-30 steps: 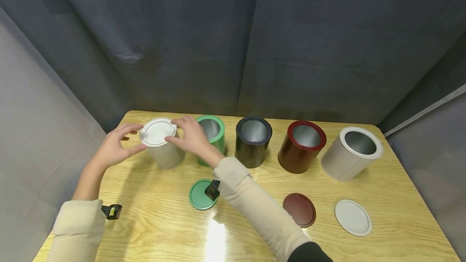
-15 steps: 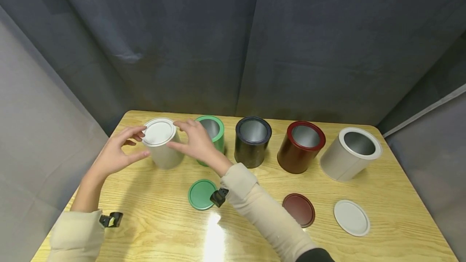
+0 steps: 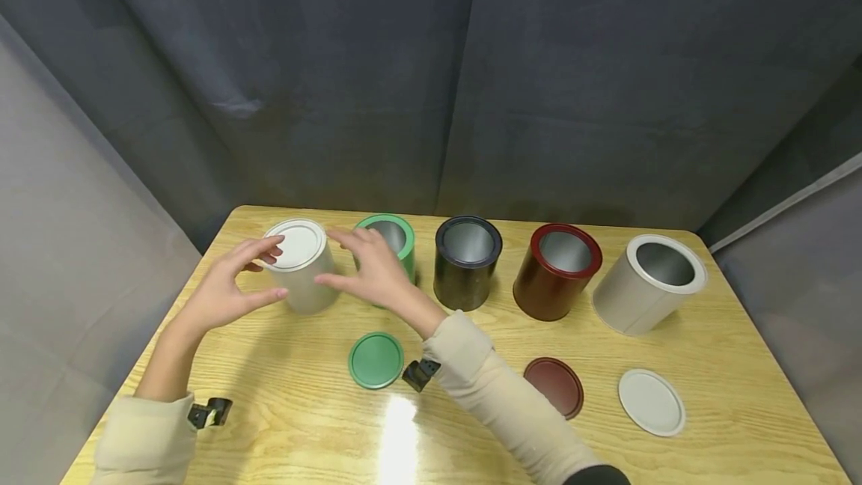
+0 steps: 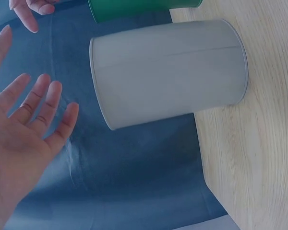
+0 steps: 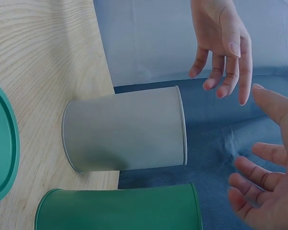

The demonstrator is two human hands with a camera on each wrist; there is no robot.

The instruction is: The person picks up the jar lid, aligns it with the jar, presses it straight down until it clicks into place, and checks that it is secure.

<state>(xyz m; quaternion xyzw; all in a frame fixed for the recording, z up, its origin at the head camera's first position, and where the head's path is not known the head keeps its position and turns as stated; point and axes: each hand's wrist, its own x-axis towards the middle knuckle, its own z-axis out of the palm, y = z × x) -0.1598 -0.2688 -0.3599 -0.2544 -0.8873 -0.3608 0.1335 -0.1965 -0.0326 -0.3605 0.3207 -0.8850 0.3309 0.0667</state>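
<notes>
A white can [image 3: 308, 292] stands upright at the table's left end, with a white lid [image 3: 301, 244] on its top. My left hand [image 3: 227, 292] hovers at its left with spread, loosely bent fingers, overlapping the rim in the head view. Over on the can's right, my right hand [image 3: 380, 269] is held with thumb and fingers apart, partly hiding the green can [image 3: 405, 264]. Both wrist views show the white can [image 5: 127, 134] apart from the fingers. Neither the left hand [image 4: 26, 120] nor the right hand [image 5: 271, 177] holds anything.
Along the back stand a dark can [image 3: 465, 283], a brown-red can [image 3: 548, 290] and another white can [image 3: 626, 298], open at the top. Nearer the front lie a green lid [image 3: 376, 360], a dark red lid [image 3: 554, 388] and a white lid [image 3: 652, 402]. Curtains [image 3: 431, 96] enclose the table.
Both hands have drawn back from the lidded white can's rim. They have shifted slightly right and toward the front. The can and its lid stay in place.
</notes>
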